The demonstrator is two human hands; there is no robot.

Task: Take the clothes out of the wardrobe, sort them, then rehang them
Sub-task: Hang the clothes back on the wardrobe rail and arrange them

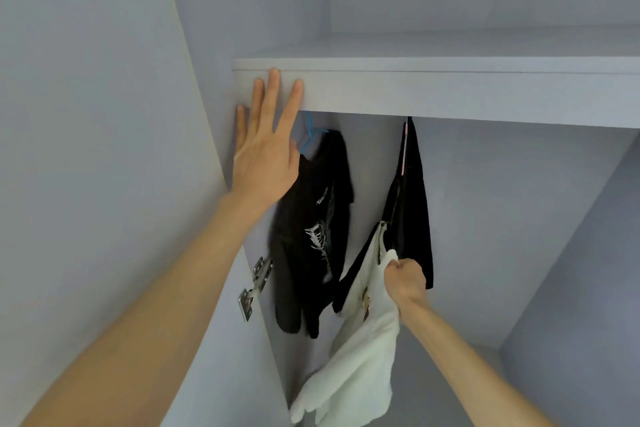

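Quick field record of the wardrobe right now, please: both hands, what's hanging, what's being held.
left hand: open, fingers straight, against the shelf front edge
right hand: grips the white garment
black printed T-shirt: hangs on a blue hanger, left side
black garment: hangs right of it, hanger mostly hidden
door hinge: on the left wall

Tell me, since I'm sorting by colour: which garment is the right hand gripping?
The white garment, the only light one; the right hand bunches its top. The black printed shirt and black garment hang untouched.
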